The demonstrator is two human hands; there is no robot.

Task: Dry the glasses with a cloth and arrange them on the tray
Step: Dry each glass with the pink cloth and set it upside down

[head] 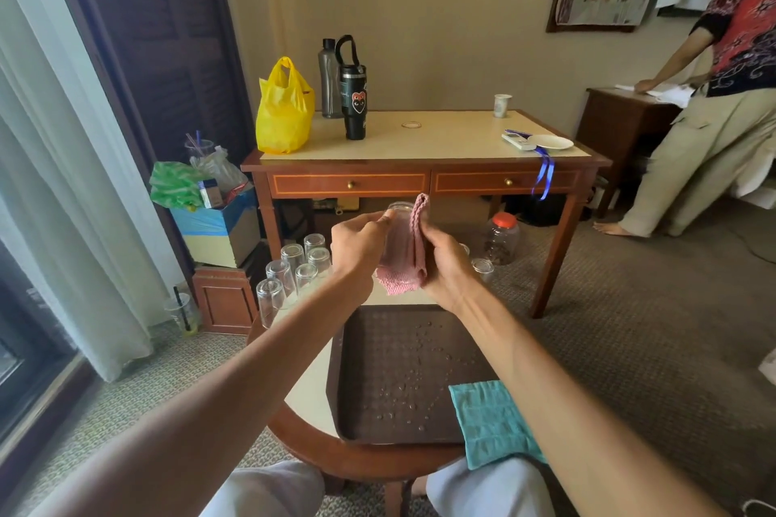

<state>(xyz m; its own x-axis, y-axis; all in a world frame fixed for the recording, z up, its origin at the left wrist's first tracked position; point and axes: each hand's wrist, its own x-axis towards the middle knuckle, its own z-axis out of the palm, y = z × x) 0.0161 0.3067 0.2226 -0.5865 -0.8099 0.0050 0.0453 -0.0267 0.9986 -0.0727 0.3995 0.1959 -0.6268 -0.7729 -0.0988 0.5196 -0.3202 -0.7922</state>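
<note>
Pink cloth [409, 252] was wrapped round the glass [401, 208], held up in the air beyond the wet tray [399, 369]. The left hand [357, 248] had its grip curled round the glass to steady it. The right hand [445, 264] had its grip pinching the cloth, likely to rub it dry.

Nine glasses [306, 277]: six at the tabletop's [310, 386] far left edge, two far right, one held. Two cloths [491, 420]. One tray [378, 369].

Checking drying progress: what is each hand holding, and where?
Left hand grips a glass by its side, near the rim; right hand holds the pink cloth against it.
</note>
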